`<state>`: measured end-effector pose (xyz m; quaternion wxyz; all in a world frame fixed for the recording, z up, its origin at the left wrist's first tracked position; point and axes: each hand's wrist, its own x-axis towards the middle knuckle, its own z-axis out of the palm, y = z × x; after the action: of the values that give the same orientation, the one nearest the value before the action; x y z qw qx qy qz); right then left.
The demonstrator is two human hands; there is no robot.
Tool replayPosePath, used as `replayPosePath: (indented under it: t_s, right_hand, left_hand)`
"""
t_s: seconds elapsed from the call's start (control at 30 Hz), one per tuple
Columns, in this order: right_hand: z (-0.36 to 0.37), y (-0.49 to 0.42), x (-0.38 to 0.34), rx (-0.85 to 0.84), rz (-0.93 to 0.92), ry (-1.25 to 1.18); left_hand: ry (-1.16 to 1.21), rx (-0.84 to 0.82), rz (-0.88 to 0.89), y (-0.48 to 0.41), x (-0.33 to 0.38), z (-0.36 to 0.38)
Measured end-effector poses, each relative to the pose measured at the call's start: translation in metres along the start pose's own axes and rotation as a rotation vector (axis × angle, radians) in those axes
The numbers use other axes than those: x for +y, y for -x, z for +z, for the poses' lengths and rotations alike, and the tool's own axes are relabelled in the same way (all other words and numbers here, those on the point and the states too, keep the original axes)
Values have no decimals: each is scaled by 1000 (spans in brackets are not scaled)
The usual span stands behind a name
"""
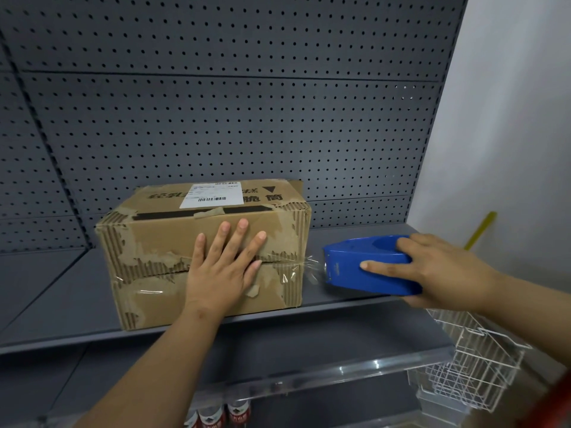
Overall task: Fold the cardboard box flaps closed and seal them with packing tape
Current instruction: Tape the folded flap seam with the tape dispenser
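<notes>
On the grey shelf [55, 304], the left hand [221, 273], fingers [241, 234] spread, should press the box [160, 230] seam flat while the right hand [438, 267], curled round the blue dispenser [349, 267], draws the tape [309, 263] taut.

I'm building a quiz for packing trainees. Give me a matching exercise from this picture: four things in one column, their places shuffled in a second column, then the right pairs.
Things
1. left hand
2. tape dispenser
3. white label
4. wire basket

Places
A. gripped by the right hand, to the right of the box
B. low at the right, below the level of the shelf
C. pressed flat on the front of the cardboard box
D. stuck on the box's top face

Pairs: 1-C, 2-A, 3-D, 4-B
</notes>
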<state>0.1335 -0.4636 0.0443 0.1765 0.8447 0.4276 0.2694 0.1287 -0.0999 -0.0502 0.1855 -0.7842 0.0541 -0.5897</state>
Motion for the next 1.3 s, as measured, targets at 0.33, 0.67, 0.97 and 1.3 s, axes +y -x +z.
replayPosePath:
  t_s: [0.33,0.67,0.97,1.3]
  right_hand:
    - [8,-35,-46,-22,76,42]
    - [11,-35,-41,-62,153,15]
    - [4,-41,-37,-19,104,55]
    - [10,-26,-20,-144,63,126]
  left_hand:
    - [-14,-5,-13,4,1,-1]
    - [-11,-22,-19,0,1,1]
    - [25,-79,-35,-3,0,-3]
    - [20,-122,-68,-5,-7,-3]
